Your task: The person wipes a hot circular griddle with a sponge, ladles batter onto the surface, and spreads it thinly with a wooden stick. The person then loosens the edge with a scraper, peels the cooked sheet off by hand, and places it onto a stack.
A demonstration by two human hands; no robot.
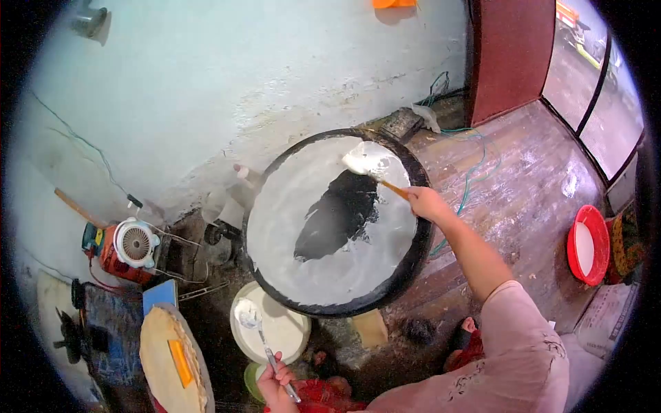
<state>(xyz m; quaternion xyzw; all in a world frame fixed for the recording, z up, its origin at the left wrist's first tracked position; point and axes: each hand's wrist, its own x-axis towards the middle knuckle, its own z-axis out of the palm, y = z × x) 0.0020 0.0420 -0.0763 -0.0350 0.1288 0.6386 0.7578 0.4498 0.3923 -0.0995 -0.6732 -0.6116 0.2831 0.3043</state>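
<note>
- On the right-hand part of the large round griddle (423, 241), near its far edge, the spreader (394, 189) has its white, coated head against the white mix (289, 186). Right hand (425, 203): closed around the wooden handle.
- Coverage: the mix reaches close to the dark rim on most sides. A long bare patch (337, 210) with ragged edges lies across the middle.
- Left hand (275, 382): fingers closed around the metal handle of the ladle (265, 347). Its white-coated bowl is over the bucket (297, 352), beside the griddle's near left edge; contact with the contents cannot be confirmed.
- Risk, surface: pressing or dragging the spreader too hard could tear the layer and widen the patch. Uneven strokes could leave thick ridges.
- Risk, edge: a sweep carried too far outward could push mix over the rim and onto the floor (502, 213).
- Risk, ladle: tilting it clear of the bucket could drip mix onto the floor or the person's clothing.
- Risk, arm: the right forearm passes over the griddle's right edge; if the griddle is hot, a lowered arm could be burned. Heat cannot be judged.
</note>
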